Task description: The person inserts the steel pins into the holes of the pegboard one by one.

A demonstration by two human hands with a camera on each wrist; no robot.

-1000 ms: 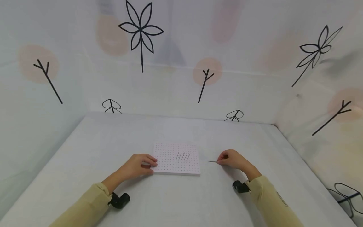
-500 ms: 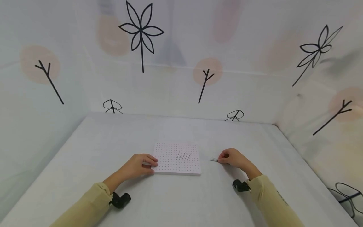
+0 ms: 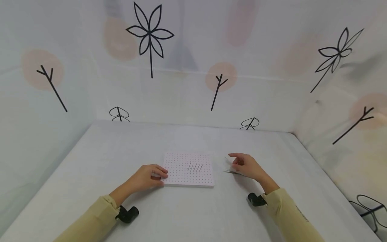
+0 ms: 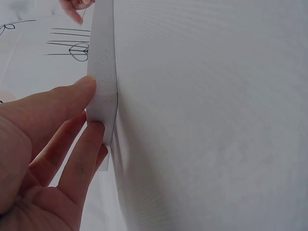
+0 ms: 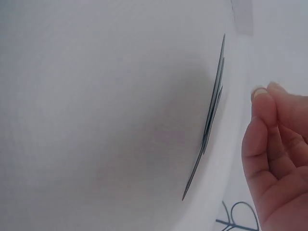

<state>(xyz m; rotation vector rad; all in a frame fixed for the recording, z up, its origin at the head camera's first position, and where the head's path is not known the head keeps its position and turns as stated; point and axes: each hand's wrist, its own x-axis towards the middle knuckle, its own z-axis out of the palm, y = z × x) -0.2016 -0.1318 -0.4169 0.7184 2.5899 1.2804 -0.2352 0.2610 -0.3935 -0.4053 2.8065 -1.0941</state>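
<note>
A white pegboard (image 3: 181, 179) with a grid of small holes lies on the table. Several thin dark needles (image 3: 195, 167) stand slanted in its holes. My left hand (image 3: 150, 176) grips the board's near left corner, and in the left wrist view the thumb and fingers press its side and edge. Right of the board, my right hand (image 3: 245, 165) is raised, thumb and index finger pinched together. A faint thin needle (image 3: 228, 159) shows at those fingertips. Beneath that hand a small bundle of pointed metal needles (image 5: 211, 110) lies on the table.
The white table (image 3: 193, 215) reaches to pale cloth walls (image 3: 187, 94) with black plant drawings at the back and sides. A black wrist camera (image 3: 128, 214) hangs under the left sleeve, another black camera (image 3: 256, 199) under the right.
My right hand first had its fingers at the needle bundle, which fanned out. It has since risen slightly with one needle, leaving the others on the table. The left hand keeps its place.
</note>
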